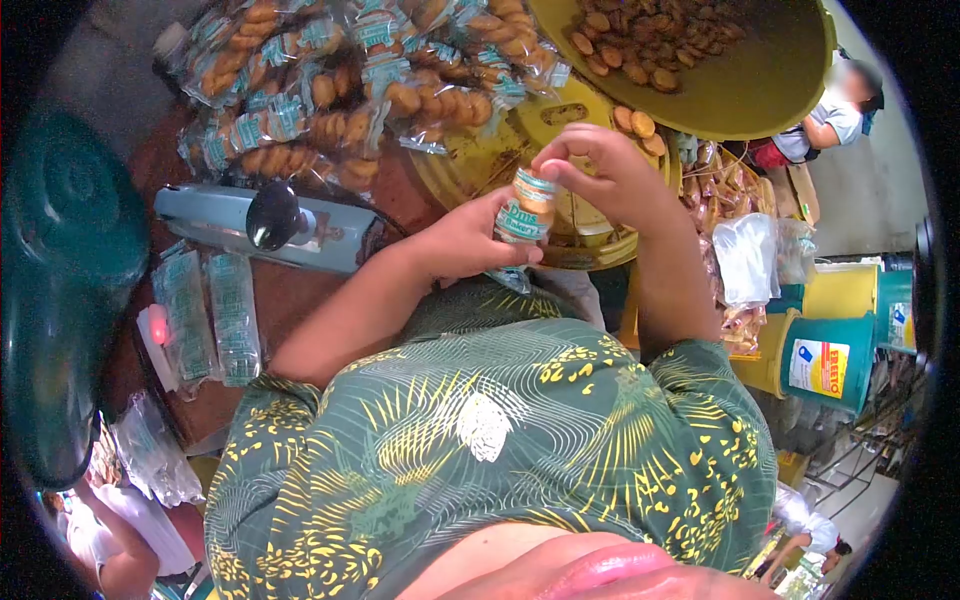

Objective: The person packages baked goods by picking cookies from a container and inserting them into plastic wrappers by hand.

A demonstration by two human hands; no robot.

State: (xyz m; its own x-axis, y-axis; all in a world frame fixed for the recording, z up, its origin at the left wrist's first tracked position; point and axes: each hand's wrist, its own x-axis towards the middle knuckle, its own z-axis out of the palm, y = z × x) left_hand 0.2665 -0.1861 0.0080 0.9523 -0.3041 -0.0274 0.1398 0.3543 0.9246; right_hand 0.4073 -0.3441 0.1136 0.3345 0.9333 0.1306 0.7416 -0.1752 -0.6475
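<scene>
A clear printed packet (522, 215) with round biscuits inside is upright in my left hand (465, 235), whose fingers and thumb wrap round its sides. My right hand (597, 170) is at the packet's top end, its thumb and forefinger curled close together; whether they pinch the packet's edge or a biscuit is too small to tell. Beneath both hands lies a yellow lid (470, 170) with a few loose biscuits (634, 124) near its right edge. Behind it a large yellow basin (780, 80) holds many loose biscuits (660, 40).
Filled biscuit packets (290, 120) are piled at the back left. A blue-grey sealer (340, 232) stands left of my hands, near flat printed bags (233, 310). Buckets (825, 360) stand at the right. Other people (842, 115) are at the right and lower left.
</scene>
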